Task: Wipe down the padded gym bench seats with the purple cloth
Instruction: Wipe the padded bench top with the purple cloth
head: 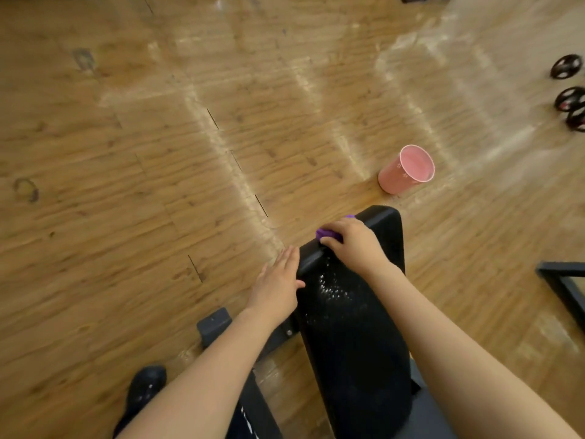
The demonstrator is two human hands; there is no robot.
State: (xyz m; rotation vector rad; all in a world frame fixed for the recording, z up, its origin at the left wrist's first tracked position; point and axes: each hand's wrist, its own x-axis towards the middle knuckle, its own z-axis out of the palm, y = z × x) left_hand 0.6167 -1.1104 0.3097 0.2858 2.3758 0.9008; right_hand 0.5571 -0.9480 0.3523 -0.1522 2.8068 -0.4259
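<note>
My right hand (351,243) clamps the purple cloth (329,235) at the bench pad (354,327) edge, left hand (278,280) flat alongside; I'd drag firmly through the white specks (332,286).

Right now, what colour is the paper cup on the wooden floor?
The paper cup is pink with small white flower prints, seen in the head view.

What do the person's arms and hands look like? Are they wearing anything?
Both arms are bare right up to the picture's edge, with no sleeves showing. The left hand and the right hand wear no gloves, and I can see no rings, watch or wristbands.
</note>
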